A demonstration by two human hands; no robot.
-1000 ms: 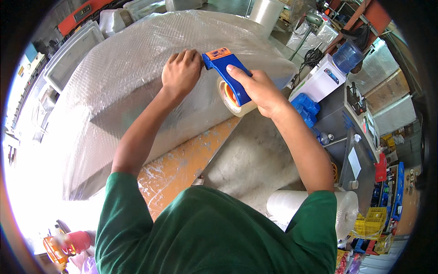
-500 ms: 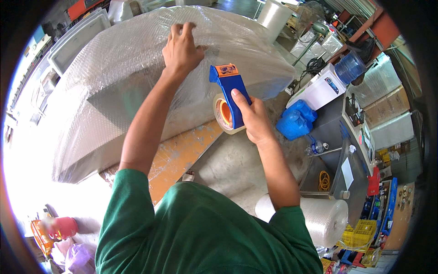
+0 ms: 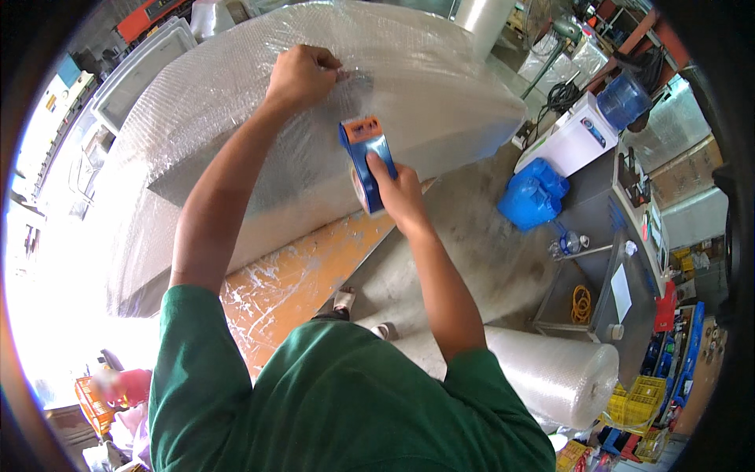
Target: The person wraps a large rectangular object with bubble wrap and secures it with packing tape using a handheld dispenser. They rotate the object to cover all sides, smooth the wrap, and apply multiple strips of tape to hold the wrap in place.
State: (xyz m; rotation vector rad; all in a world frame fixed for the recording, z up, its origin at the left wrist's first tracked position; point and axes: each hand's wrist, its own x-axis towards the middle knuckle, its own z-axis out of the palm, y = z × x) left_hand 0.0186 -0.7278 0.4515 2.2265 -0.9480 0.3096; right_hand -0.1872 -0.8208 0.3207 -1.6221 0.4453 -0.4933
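Note:
A large bulky object wrapped in clear bubble wrap (image 3: 401,86) fills the space in front of me. My left hand (image 3: 303,77) is at its upper middle, fingers curled in and closed against the wrap, which looks creased beside the fingertips; the exact pinch is partly hidden. In my right hand (image 3: 397,193) is a blue hand-held tape dispenser (image 3: 368,145) with an orange top end, held just above the wrapped side. Its tape roll (image 3: 359,189) shows only at the dispenser's left edge. Beneath the wrapped object lies a scratched orange-brown board (image 3: 295,275).
A big roll of bubble wrap (image 3: 554,377) lies close to my right. Farther right are blue jugs (image 3: 535,195), a white water dispenser (image 3: 570,140) and a grey workbench (image 3: 598,197). An orange basket (image 3: 94,405) stands at the lower left.
My left hand has gone from spread fingers to curled ones, against the wrap. The right hand has carried the tape dispenser leftward and turned it more edge-on. The whole view has shifted slightly.

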